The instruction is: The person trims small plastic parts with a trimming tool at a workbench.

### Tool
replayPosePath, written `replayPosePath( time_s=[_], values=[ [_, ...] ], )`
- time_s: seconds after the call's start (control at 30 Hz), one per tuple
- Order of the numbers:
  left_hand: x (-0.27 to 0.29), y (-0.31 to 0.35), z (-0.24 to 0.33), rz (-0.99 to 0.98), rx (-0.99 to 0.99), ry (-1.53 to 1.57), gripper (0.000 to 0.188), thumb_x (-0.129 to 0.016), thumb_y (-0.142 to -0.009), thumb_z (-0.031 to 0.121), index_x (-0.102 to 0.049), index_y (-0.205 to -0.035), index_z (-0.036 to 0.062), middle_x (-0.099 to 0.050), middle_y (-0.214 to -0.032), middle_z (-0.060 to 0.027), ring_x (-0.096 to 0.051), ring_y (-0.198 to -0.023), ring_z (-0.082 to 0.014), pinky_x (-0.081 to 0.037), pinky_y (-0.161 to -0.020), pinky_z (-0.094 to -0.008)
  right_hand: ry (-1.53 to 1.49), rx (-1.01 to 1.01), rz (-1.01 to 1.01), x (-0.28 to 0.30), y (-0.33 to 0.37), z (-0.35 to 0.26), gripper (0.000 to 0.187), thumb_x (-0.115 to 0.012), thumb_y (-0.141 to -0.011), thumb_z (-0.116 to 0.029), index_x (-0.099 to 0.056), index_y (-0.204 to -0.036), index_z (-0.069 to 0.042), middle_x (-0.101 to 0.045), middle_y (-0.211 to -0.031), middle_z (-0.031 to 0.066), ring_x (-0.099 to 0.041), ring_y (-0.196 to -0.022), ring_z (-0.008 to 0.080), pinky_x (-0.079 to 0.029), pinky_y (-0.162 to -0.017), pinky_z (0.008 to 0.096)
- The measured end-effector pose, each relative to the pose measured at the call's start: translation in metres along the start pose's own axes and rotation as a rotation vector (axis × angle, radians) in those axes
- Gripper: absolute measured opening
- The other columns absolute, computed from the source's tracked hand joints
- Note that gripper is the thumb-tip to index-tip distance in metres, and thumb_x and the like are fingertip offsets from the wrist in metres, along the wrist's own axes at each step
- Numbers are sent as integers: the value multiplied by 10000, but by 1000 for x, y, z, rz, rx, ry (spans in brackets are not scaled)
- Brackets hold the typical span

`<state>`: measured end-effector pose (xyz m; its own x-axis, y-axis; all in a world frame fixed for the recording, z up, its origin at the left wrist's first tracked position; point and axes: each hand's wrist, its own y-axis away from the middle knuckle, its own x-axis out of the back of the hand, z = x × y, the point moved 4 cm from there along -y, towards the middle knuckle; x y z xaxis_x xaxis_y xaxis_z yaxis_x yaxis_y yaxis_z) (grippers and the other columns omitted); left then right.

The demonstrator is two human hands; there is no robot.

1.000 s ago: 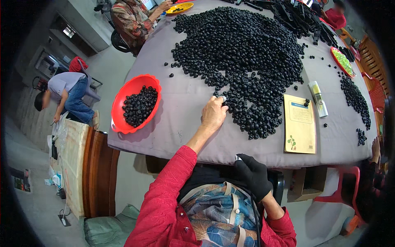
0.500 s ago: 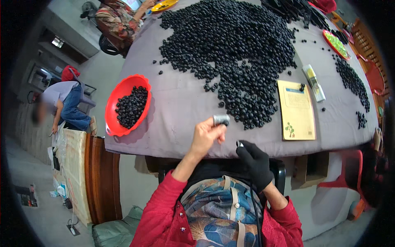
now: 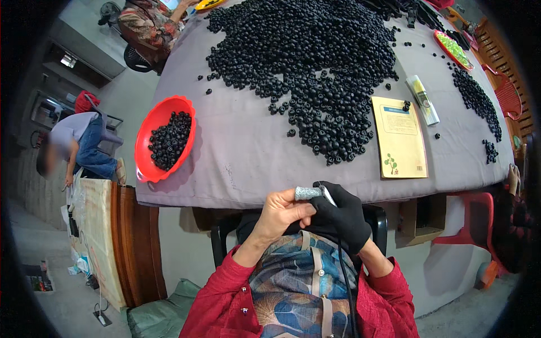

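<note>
My left hand is bare except for a grey knitted sleeve on its index finger. Its thumb and fingers are pinched together at my right hand; the small black round piece seen at that fingertip a moment ago is now mostly hidden. A black glove covers my right hand, which is closed on a small silvery blade-like tool. The two hands meet just off the table's front edge, above my lap. Beyond them a large heap of small black ring-shaped pieces spreads over the grey tablecloth.
A red bowl of black pieces stands at the left. Right of the heap lie a yellow booklet, a white-and-yellow package and a red-rimmed green tray. Other people sit at far left and crouch at left.
My left hand has come down and closer to me, and its sleeved finger now meets the gloved right hand. The view has shifted slightly, so the table sits higher.
</note>
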<state>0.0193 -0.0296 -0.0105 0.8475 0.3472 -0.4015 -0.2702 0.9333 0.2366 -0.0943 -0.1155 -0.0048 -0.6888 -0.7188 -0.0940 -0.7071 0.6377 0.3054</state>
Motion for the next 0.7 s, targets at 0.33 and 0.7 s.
replayPosePath(
  time_s=[0.33,0.7],
  values=[
    [9,-7,2,-46,-79,522,187,-583,-829,81,-602,-1006,25,-599,-745,-52,-486,-538,-85,-377,-478,-197,179,171,47,4,12,-17,291,-571,-835,-147,-560,-1088,-3,-621,-874,91,-580,-761,110,-461,-671,250],
    [0,2,1,-67,-18,535,190,-554,-847,68,-593,-1031,35,-589,-736,-38,-460,-533,-63,-380,-509,-189,442,421,-29,-14,20,-31,321,-629,-779,-132,-577,-1091,-79,-583,-726,114,-589,-599,205,-454,-548,290]
  ],
)
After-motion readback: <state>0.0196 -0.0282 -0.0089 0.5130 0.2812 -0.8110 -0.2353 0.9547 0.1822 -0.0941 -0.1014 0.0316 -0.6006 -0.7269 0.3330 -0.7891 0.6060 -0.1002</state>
